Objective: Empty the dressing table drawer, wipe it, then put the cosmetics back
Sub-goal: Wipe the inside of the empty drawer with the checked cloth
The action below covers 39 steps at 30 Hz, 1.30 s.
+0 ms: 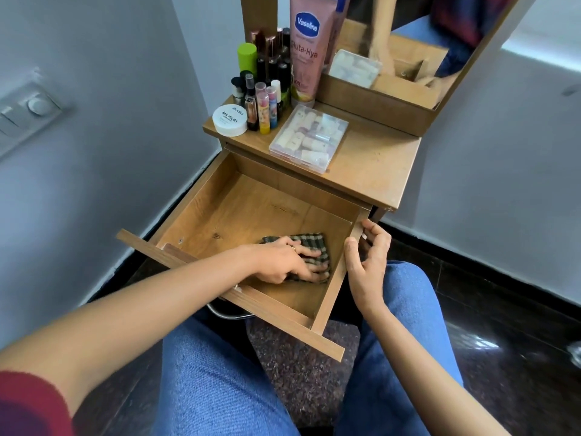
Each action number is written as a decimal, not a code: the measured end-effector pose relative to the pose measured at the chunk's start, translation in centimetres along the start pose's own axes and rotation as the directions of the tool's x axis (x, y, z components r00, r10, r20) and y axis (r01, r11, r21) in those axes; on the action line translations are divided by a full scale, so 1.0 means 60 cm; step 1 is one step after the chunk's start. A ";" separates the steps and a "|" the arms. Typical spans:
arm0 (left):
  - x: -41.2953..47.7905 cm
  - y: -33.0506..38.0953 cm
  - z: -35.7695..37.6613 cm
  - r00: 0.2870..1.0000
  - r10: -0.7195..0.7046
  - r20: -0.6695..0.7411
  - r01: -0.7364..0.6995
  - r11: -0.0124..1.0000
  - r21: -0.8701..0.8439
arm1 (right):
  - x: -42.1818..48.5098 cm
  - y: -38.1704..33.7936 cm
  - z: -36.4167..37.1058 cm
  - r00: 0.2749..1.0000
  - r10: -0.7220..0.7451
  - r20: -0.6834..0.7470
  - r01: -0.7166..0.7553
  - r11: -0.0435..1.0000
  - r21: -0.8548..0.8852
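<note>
Labels first. I am reading "Vaseline" in a blue badge and "Gluta-Hya" below it on the tall pink squeeze tube; the finer print is not resolving. The low white round jar is showing "zudio" and "NAIL POLISH". Both are standing at the back left of the wooden bench, with a cluster of small dark bottles and lip balm sticks between them. Its lettering is too small for me to read. A clear flat plastic box of small cream tubes is lying just beside that cluster, nearer the front edge.

The brown wooden drawer is standing pulled out from under the bench top, over the seated person's blue jeans. Its floor is showing grain and a few dark marks.

The left hand is lying flat, fingers spread, pressing a green-and-white checked cloth onto the drawer floor near the right wall. The right hand is gripping the drawer's right side wall, fingers curled over its top edge.
</note>
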<state>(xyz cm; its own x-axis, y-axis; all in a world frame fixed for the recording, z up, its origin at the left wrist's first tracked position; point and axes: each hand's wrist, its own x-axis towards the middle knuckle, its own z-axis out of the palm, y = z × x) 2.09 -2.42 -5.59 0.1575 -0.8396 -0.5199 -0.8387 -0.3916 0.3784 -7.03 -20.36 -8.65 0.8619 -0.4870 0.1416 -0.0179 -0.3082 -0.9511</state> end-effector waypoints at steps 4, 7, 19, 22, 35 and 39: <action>-0.010 0.004 0.010 0.977 0.118 0.178 -0.128 0.991 0.044 | 0.000 0.000 0.000 1.000 -0.012 0.002 0.012 1.000 0.000; -0.012 0.007 0.015 0.942 0.155 0.298 -0.182 0.981 0.065 | 0.001 0.000 0.001 1.000 -0.014 -0.006 0.014 1.000 -0.008; -0.075 -0.034 -0.008 0.948 0.056 0.312 -0.057 0.998 -0.006 | 0.002 -0.004 -0.001 0.999 -0.034 -0.002 0.034 0.998 -0.052; -0.108 -0.062 -0.005 0.961 -0.017 0.276 0.041 0.996 -0.083 | 0.003 -0.005 -0.001 0.999 -0.029 0.013 0.030 0.998 -0.061; -0.204 -0.078 0.014 0.790 -0.532 -0.305 0.336 0.791 -0.511 | -0.013 -0.103 0.060 0.791 -0.421 0.444 0.603 0.662 -0.446; -0.242 -0.088 0.033 0.478 -0.680 -0.556 0.408 0.733 -0.545 | 0.006 -0.117 0.137 0.519 -0.211 0.828 0.655 0.721 -0.226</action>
<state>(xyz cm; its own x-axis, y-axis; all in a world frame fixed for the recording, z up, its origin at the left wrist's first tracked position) 3.23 12.59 -1.55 0.9353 -0.3448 -0.0799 -0.2664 -0.8346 0.4822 -2.44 -11.66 -4.16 0.8706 0.4896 0.0473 0.4370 -0.7258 -0.5312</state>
